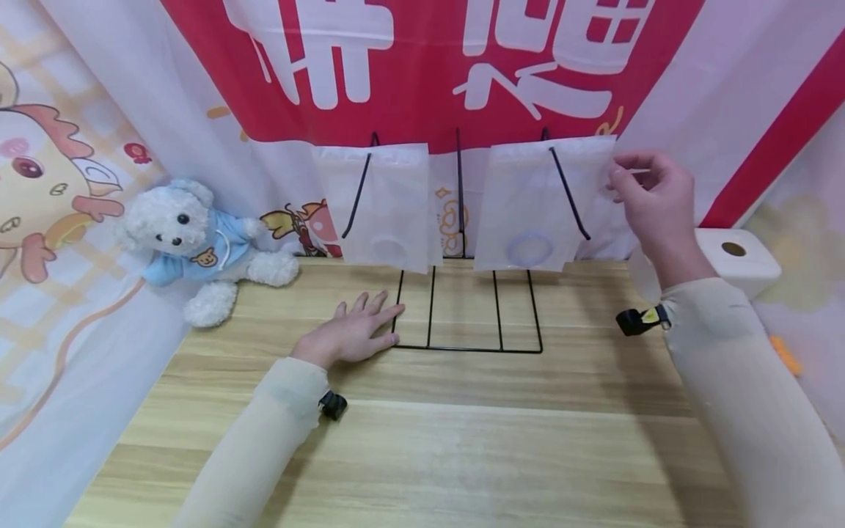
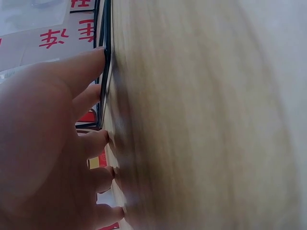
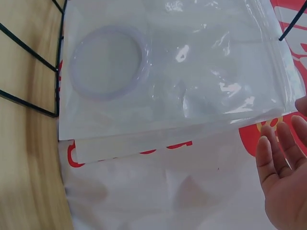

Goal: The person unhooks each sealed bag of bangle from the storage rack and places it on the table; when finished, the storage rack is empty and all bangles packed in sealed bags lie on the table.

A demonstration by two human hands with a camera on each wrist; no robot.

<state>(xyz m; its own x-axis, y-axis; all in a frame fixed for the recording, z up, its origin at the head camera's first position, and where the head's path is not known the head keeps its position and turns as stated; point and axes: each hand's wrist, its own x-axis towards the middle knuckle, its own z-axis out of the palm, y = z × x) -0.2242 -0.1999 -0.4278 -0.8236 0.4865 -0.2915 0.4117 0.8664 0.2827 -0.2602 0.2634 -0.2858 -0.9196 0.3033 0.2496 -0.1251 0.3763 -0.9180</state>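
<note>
Two clear plastic bags hang from the hooks of a black wire display rack [image 1: 462, 348]. In the right-hand bag [image 1: 521, 191] lies a pale lilac ring [image 3: 110, 62] that looks like a bangle; a fainter ring shows in the left-hand bag [image 1: 379, 198]. My right hand [image 1: 656, 194] is beside the upper right edge of the right-hand bag, fingers loosely bent and apart. Whether its thumb touches the bag, I cannot tell. My left hand [image 1: 353, 334] rests on the table with spread fingers, its thumb and index finger [image 2: 79, 72] touching the rack's base wire.
A white teddy bear [image 1: 224, 249] in a blue hoodie sits at the left. Behind my right wrist stands a white box [image 1: 742, 260] with a dark round hole. A printed red and white curtain [image 1: 422, 95] hangs behind the rack, at the wooden table's [image 1: 462, 455] back edge.
</note>
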